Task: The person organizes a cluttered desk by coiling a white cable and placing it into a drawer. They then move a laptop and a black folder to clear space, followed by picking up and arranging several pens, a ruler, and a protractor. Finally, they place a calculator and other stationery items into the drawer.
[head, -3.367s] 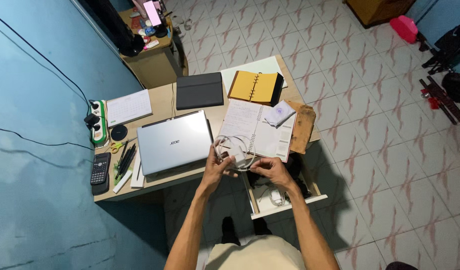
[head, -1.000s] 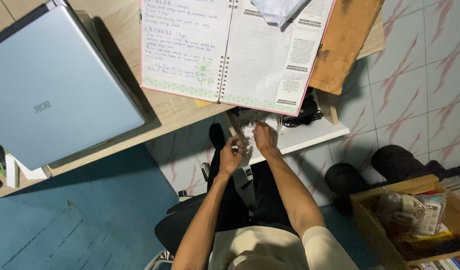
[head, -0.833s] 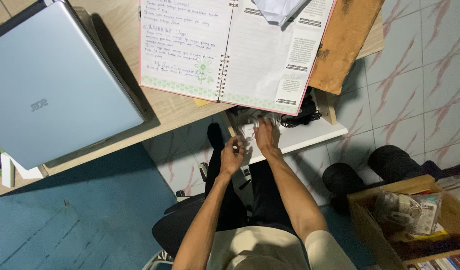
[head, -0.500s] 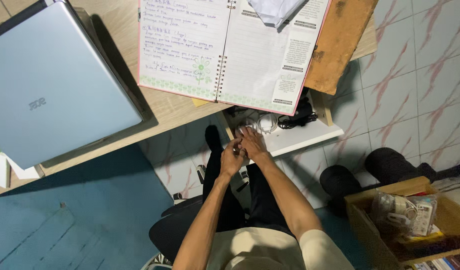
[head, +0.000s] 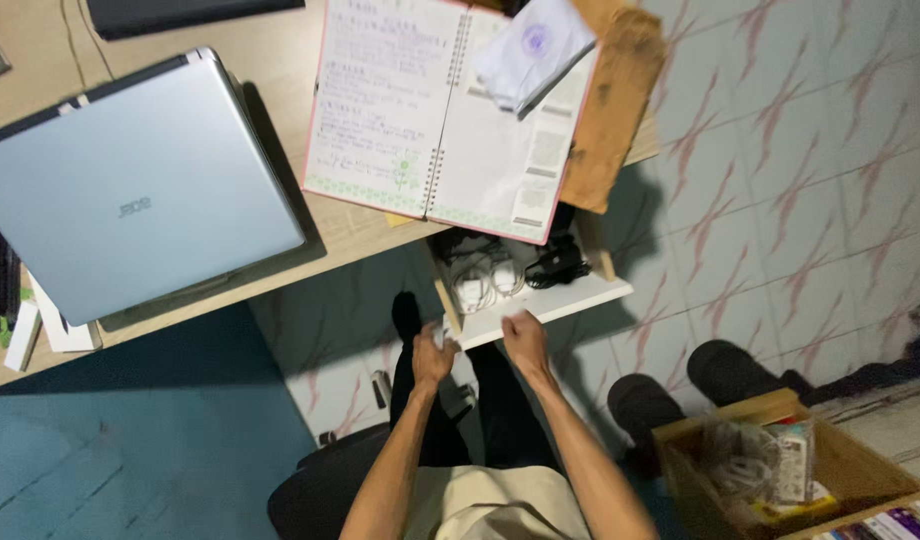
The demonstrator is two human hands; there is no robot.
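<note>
My left hand (head: 432, 356) is below the desk edge, fingers curled around a small pale item that is too blurred to identify. My right hand (head: 523, 338) is a closed fist a short way to its right, with nothing visible in it. Both hands are just in front of an open white drawer (head: 580, 300) under the desk. The drawer holds coiled white cables (head: 485, 282) and a black bundle (head: 556, 264). My legs in dark trousers are below.
On the wooden desk (head: 280, 60) lie a closed silver laptop (head: 130, 190) and an open spiral notebook (head: 435, 110) with a white cloth (head: 535, 45) on it. A brown board (head: 610, 110) lies beside it. A wooden box (head: 780, 470) of items and dark shoes (head: 680, 390) stand on the tiled floor.
My hands were pressed together at the drawer front and have now drawn apart. The view has shifted slightly, so more of the desk shows.
</note>
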